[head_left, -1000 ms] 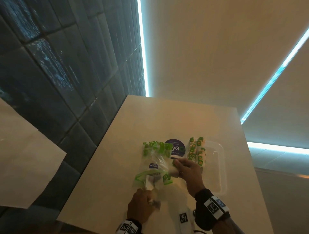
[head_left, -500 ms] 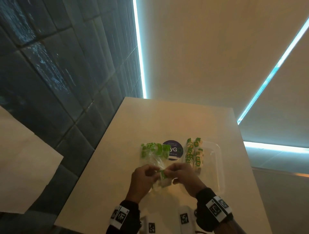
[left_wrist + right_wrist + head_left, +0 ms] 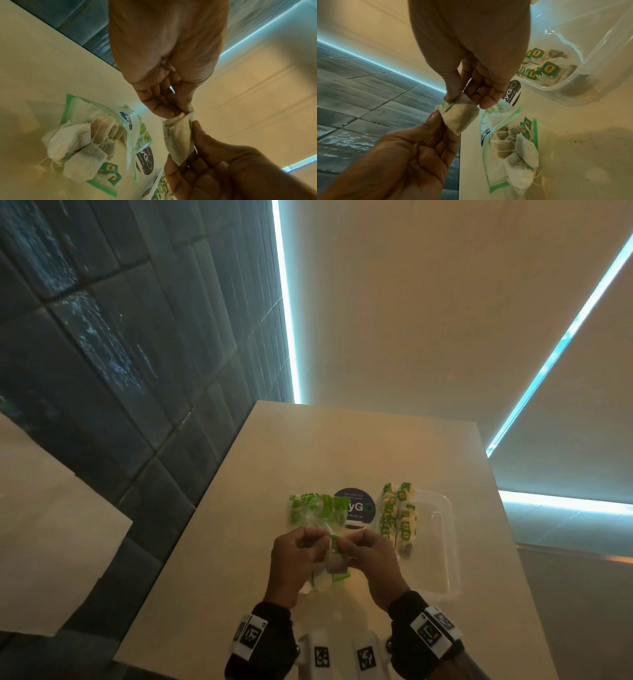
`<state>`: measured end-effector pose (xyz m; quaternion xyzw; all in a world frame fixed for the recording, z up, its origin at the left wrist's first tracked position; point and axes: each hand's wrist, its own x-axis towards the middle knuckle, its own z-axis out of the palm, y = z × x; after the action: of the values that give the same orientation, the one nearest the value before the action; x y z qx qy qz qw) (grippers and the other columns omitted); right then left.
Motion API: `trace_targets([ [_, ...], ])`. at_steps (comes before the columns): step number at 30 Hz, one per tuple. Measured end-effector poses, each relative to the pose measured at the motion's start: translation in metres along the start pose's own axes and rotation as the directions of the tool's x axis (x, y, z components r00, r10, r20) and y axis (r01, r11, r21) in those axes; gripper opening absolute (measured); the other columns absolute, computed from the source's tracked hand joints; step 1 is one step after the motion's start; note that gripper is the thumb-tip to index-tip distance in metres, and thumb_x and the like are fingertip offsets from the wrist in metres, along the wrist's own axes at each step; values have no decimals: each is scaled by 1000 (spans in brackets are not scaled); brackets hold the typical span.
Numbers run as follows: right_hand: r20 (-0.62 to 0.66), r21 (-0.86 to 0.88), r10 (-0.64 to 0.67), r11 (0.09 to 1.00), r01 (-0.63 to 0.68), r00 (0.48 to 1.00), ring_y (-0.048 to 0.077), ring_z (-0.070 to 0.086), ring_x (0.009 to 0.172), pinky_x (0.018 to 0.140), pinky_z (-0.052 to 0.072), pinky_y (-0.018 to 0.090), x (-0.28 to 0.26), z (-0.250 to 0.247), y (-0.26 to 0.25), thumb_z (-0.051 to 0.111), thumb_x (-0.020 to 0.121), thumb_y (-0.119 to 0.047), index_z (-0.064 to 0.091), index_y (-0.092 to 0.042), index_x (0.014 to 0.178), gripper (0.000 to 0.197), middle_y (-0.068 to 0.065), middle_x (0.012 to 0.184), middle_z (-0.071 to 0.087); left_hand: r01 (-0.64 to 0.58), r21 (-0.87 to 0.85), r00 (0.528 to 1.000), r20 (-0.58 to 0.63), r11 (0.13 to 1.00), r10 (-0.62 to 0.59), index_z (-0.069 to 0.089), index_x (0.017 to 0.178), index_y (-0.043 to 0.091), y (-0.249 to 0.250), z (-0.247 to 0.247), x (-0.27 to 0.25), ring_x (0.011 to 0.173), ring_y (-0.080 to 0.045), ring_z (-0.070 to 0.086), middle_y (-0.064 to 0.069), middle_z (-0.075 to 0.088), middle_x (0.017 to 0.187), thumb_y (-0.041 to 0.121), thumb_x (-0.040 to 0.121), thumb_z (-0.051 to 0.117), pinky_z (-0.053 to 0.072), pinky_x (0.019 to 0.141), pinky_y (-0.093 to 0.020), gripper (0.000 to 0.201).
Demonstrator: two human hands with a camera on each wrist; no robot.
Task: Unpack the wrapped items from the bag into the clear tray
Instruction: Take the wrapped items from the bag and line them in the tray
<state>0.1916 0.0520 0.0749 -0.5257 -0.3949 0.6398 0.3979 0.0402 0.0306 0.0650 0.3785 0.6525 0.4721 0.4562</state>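
Both hands hold one tea bag (image 3: 179, 140) between them above the table (image 3: 281, 460). Left hand (image 3: 296, 556) pinches one upper corner with thumb and fingertips; right hand (image 3: 371, 559) pinches the opposite corner at the green tag. Below the grip lies the zip bag (image 3: 508, 143), open-mouthed, with more tea bags inside. To the right of the grip sits the clear tray (image 3: 442, 546), tea bags stacked along its left side
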Motion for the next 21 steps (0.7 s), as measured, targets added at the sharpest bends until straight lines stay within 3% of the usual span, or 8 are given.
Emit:
trace_targets([
  [4,-60,18,-53,998,54,997,31,65,84,81,55,50,-2,1,2,70,83,-4,67,1,87,8,19,89,68,77,-49,995,69,996,-73,75,96,17,-4,2,-5,88,-22,72,-7,75,93,20,76,81,61,77,-41,21],
  [9,-40,107,-37,993,41,999,34,67,91,83,55,50,-1,-1,3,71,83,-6,66,2,102,22,24,101,68,90,-52,996,26,995,-89,75,85,17,-6,4,-10,81,-21,71,-6,75,85,9,75,80,59,69,-31,13],
  [13,61,107,-22,994,15,998,30,69,88,82,55,47,-4,-4,-2,70,84,-11,73,-1,98,18,22,101,71,78,-73,997,32,994,-76,76,89,13,-2,1,-9,85,-25,71,-9,75,88,8,76,79,60,75,-37,14],
  [21,51,80,-36,996,32,998,31,67,86,86,54,52,-7,-4,-3,69,84,-7,75,0,90,11,23,96,71,67,-46,997,48,997,-65,75,93,11,-3,2,-12,85,-24,71,-9,75,91,10,78,77,61,75,-36,15],
])
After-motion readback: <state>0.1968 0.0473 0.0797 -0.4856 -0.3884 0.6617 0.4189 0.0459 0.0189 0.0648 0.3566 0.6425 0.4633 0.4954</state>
